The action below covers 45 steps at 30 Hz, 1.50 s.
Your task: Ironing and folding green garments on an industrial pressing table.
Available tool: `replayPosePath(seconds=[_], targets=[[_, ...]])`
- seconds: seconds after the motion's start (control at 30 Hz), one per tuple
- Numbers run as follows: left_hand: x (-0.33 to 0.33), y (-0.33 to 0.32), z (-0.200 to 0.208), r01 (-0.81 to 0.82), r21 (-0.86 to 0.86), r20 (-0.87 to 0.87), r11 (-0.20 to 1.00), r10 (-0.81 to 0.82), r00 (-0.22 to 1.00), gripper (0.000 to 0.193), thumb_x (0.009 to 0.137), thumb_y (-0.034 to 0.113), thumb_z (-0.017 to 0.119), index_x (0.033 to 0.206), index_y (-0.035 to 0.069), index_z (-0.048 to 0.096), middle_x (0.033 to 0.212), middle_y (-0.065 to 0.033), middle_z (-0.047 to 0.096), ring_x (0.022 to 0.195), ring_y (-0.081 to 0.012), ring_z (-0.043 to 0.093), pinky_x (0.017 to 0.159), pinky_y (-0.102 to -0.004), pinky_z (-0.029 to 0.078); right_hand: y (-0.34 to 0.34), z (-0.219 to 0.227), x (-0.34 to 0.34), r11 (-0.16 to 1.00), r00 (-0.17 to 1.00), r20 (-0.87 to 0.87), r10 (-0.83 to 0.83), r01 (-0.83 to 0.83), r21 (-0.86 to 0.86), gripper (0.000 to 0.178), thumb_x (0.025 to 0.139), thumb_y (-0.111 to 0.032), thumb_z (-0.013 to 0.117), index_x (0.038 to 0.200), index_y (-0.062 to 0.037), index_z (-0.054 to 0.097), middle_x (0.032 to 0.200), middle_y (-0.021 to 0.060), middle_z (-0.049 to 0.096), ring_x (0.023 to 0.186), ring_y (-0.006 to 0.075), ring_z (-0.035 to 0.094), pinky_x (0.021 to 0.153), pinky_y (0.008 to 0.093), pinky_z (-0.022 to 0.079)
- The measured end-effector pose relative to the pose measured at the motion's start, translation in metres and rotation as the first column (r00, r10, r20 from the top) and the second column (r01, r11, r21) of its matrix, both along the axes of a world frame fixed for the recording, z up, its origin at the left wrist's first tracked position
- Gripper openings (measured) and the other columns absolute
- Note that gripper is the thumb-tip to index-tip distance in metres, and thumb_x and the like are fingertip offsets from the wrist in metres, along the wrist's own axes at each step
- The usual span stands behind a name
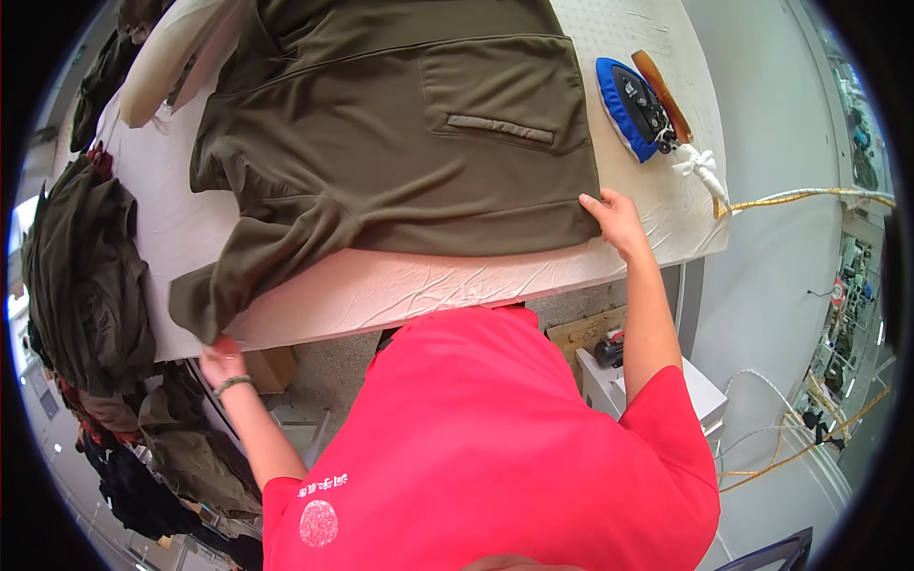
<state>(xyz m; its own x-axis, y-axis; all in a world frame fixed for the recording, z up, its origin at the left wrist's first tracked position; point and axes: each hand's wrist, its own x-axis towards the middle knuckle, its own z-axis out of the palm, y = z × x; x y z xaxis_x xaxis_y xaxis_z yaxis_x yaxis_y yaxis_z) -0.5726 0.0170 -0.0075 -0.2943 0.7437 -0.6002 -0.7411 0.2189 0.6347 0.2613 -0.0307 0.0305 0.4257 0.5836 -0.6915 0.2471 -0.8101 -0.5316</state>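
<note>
A dark olive long-sleeved top (409,181) lies spread over a padded, white-covered ironing table (381,284). Its chest panel carries a pocket with a slit-like trim (500,128). One sleeve (271,249) slants toward the near left edge and has folds in it. My left hand (225,363) pinches the end of that sleeve at the table's edge. At the near right corner of the top, my right hand (621,225) has its thumb and fingers closed on the hem. An iron (633,107) with a blue shoe and brown handle rests to the far right, apart from both hands.
A white cloth-wrapped joint (698,169) and a yellowish hose (804,197) run right from the iron. Dark green garments (86,276) hang in a pile at the left. A cream padded arm (171,62) rises at far left. Under the table edge stands a white box (690,395).
</note>
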Motion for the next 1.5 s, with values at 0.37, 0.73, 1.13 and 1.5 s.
replayPosePath(seconds=[0.37,0.73,1.13,1.5], targets=[[0.378,0.039,-0.007,0.398,-0.243,0.179,0.885,-0.363,0.915,0.026,0.096,0.015,0.07,0.118,0.003,0.064,0.121,-0.012,0.067,0.107,-0.0242,0.065,0.098,-0.0414,0.054,-0.003,0.032,-0.017,0.968,0.941,-0.28,-0.189,0.227,0.11,0.03,0.097,-0.031,0.069,0.114,-0.0064,0.07,0.101,0.0043,0.072,0.086,0.0157,0.069,0.063,0.0335,0.06],[0.375,0.04,0.002,0.286,0.191,0.366,0.939,-0.338,0.867,0.02,0.089,0.003,0.071,0.109,0.007,0.069,0.109,-0.0065,0.073,0.102,-0.0237,0.068,0.095,-0.0421,0.056,-0.016,0.019,0.008,0.986,0.906,-0.416,-0.078,0.131,0.1,0.023,0.095,-0.031,0.07,0.106,-0.0107,0.07,0.104,0.0033,0.07,0.089,0.0153,0.068,0.067,0.036,0.061],[0.378,0.043,0.027,0.24,0.264,0.321,0.934,-0.32,0.891,0.031,0.092,0.007,0.073,0.122,0.009,0.067,0.121,-0.0057,0.071,0.112,-0.0236,0.068,0.101,-0.0401,0.055,-0.021,0.044,0.001,0.965,0.86,-0.505,-0.068,0.185,0.186,0.017,0.091,-0.024,0.07,0.098,-0.0087,0.07,0.088,0.0007,0.066,0.081,0.0128,0.064,0.067,0.0347,0.06],[0.386,0.054,0.043,0.184,0.163,0.174,0.969,-0.211,0.962,0.035,0.087,0.004,0.076,0.121,0.007,0.067,0.119,-0.0065,0.071,0.108,-0.0237,0.069,0.096,-0.0399,0.058,-0.026,0.037,0.002,0.95,0.878,-0.478,-0.037,0.179,0.255,0.013,0.091,-0.023,0.07,0.086,-0.0103,0.069,0.079,-0.0011,0.065,0.07,0.0113,0.061,0.06,0.03,0.053]])
